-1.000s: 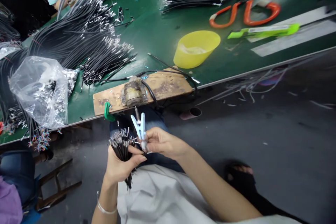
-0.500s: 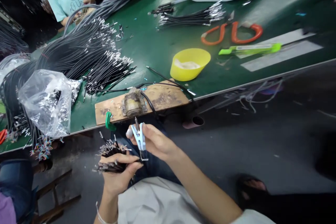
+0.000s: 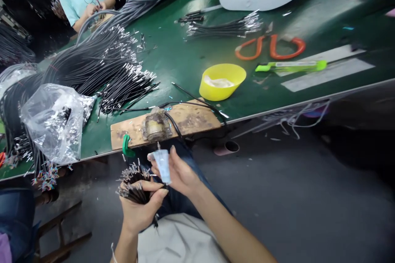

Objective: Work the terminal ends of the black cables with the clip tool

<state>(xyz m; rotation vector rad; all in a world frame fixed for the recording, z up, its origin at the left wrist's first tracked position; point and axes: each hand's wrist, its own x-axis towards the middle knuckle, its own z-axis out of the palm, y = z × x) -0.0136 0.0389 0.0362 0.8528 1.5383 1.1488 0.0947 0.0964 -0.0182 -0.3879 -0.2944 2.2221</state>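
1. The table (image 3: 173, 55) is green and slants across the view, its near edge just beyond the person's hands
2. Cables (image 3: 70, 70), black and grey, heap over its left part, many with metal-tipped ends
3. A co-worker (image 3: 83, 4) in a light blue top sits at the far left, hands close together
4. The fan (image 3: 247, 2), pale with a dark grille, lies at the top of the view
5. The board (image 3: 199, 117), of wood, lies along the near edge
6. A clear bag (image 3: 54, 131) with silvery bits inside lies left of the board
7. The left hand (image 3: 138, 209) is closed around the bundle, thumb and forefinger meeting just below the clip
8. The right hand (image 3: 182, 172) is loosely open around the clip, thumb standing away from it
9. The bundle (image 3: 134, 191), short black wires with metal tips, is in the left hand, below the board
10. The yellow cup (image 3: 220, 90) stands tilted in view behind the board
11. The motor (image 3: 156, 127) sits on the board, its shaft pointing at the person
12. The clip (image 3: 162, 166), light blue and blurred, hangs at the shaft's end between the hands
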